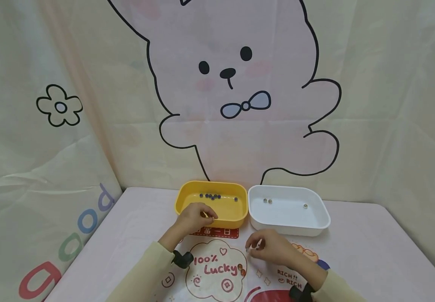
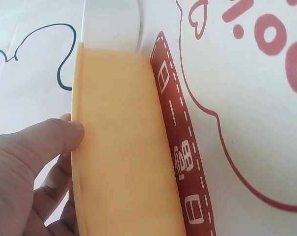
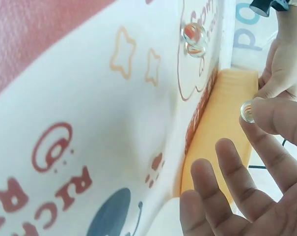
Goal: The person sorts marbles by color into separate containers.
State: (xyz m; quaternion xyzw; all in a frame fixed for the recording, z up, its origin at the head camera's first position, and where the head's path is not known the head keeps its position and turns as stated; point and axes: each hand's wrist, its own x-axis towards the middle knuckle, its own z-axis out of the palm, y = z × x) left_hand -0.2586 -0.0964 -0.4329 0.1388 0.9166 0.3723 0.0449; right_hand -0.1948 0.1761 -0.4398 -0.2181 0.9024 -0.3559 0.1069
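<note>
My left hand (image 1: 196,216) reaches over the front rim of the yellow tray (image 1: 232,216), fingers bent. In the left wrist view its thumb (image 2: 65,136) overlaps the rim and the fingertips are hidden behind the wall; I cannot tell whether it holds anything. Several dark blue marbles (image 1: 213,197) lie inside this tray. Between thumb and index finger, my right hand (image 1: 272,248) pinches a clear marble (image 3: 247,112) above the mat, its other fingers spread. Two clear marbles with orange inside (image 3: 193,35) sit on the mat beside the lettering.
To the right of the yellow tray stands a white tray (image 1: 289,224), with three pale marbles (image 1: 305,206) in it. Both trays rest on a pale printed table mat (image 1: 357,243). A curtain with a cartoon animal (image 1: 247,142) hangs behind the table.
</note>
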